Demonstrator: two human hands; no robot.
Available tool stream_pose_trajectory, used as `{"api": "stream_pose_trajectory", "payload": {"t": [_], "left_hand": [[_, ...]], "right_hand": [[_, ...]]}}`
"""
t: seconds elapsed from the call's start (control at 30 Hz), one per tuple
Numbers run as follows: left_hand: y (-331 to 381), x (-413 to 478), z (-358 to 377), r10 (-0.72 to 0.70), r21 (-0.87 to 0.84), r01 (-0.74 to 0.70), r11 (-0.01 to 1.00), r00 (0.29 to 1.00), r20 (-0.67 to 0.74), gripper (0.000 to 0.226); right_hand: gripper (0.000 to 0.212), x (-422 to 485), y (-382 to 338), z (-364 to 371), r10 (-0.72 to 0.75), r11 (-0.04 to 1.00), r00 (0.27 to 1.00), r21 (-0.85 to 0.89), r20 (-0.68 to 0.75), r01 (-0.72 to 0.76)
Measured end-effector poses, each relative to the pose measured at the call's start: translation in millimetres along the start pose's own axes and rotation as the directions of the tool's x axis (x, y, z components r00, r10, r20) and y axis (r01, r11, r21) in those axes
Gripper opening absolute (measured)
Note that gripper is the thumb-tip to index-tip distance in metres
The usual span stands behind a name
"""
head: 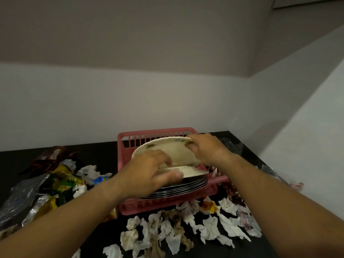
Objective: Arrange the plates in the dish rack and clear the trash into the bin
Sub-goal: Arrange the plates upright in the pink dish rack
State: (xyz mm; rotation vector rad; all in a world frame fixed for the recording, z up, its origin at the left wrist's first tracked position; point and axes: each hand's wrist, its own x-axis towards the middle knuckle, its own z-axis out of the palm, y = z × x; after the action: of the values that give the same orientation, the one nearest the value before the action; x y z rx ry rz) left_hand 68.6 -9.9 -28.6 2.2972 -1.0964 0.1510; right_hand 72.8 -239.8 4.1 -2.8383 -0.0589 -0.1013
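The dark surface (103, 154) lies under my hands, crumpled tissues (210, 229) nearer me. In the pink dish rack (149, 134) sits a stack of plates (188, 186) — my left hand (147, 174) grips its rim, my right hand (206, 148) pinches a cream plate (175, 150) tilted above.

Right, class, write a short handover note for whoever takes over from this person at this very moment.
Right hand grips the tilted floral plate by its rim. Left hand grips the flat cream plate atop the steel plates stacked in the pink dish rack.
Done: no plate stands upright yet.
To do: stand the plates; clear crumpled tissues and snack wrappers off the black table. Bin not in view.
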Motion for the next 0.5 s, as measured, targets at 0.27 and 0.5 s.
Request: {"api": "stream_pose_trajectory", "payload": {"t": [0.27, 0.5], "left_hand": [[-26, -44, 40, 0.059, 0.265, -0.024, 0.964, 0.990, -0.125, 0.068], [-25, -31, 49, 0.230, 0.443, -0.075, 0.893, 0.923, -0.309, 0.037]], "right_hand": [[0.023, 8, 13, -1, 0.074, 0.996, 0.997, 0.047, -0.032, -0.072], [0.017, 2, 16, -9, 0.041, 0.992, 0.998, 0.122, -0.044, -0.035]]}}
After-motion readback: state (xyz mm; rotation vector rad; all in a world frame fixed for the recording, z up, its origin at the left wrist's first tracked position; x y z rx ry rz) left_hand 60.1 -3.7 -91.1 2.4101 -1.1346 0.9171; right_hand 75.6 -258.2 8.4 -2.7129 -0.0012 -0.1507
